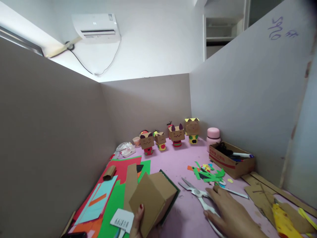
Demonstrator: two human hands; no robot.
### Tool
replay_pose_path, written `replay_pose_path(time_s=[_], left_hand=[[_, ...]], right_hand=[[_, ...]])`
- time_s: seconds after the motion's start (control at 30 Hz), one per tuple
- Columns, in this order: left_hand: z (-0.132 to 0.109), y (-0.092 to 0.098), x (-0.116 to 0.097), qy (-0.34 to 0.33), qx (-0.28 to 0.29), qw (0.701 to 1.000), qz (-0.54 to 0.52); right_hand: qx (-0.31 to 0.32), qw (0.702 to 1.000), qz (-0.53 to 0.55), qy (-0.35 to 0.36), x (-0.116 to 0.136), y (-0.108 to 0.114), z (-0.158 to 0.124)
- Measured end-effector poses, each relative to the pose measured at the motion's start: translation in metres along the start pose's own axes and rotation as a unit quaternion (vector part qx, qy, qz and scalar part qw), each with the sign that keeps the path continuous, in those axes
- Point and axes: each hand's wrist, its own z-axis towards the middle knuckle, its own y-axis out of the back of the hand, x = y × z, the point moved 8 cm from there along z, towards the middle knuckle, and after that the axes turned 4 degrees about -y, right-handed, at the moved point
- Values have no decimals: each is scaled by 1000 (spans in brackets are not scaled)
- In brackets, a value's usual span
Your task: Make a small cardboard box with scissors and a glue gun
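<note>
My left hand [138, 219] is closed on a small brown cardboard box [148, 198], tilted above the table, its red-nailed thumb on the near face. A dark green edge runs along the box's right side. My right hand [229, 213] is on the handles of a pair of metal scissors [196, 192]. Its thumb and fingers curl about the grips, though the palm hides part of the hold. The scissor blades stand slightly apart, pointing to the far left. Just beyond the right hand lie green paper scraps [208, 174] and a thin white strip [235, 192].
Several cardboard-headed figures [177, 135] line the back of the purple table. Coloured paper sheets [119, 190] and a white label [122, 218] lie left. At right are a pink bottle [213, 137], an open carton [229, 165] of pens, cardboard pieces and a yellow glue gun [283, 219]. Grey partitions enclose the table.
</note>
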Motion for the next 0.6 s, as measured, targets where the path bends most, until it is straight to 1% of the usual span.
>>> replay_pose_path(time_s=[0.07,0.17,0.37,0.47,0.6], left_hand=[[0,-1,-1,-3,3,1000,-7],[-1,-4,-3,1,-1,1000,-24],[-10,-19,-6,30,20,998,-51],[-12,-23,-7,41,24,998,-51],[-11,-23,-9,37,29,999,-27]], right_hand=[[16,1000,-3,4,2,1,0],[23,1000,-1,12,4,4,0],[26,999,-3,20,9,9,-1],[28,999,-3,23,11,13,-2],[19,1000,2,23,12,16,-3]])
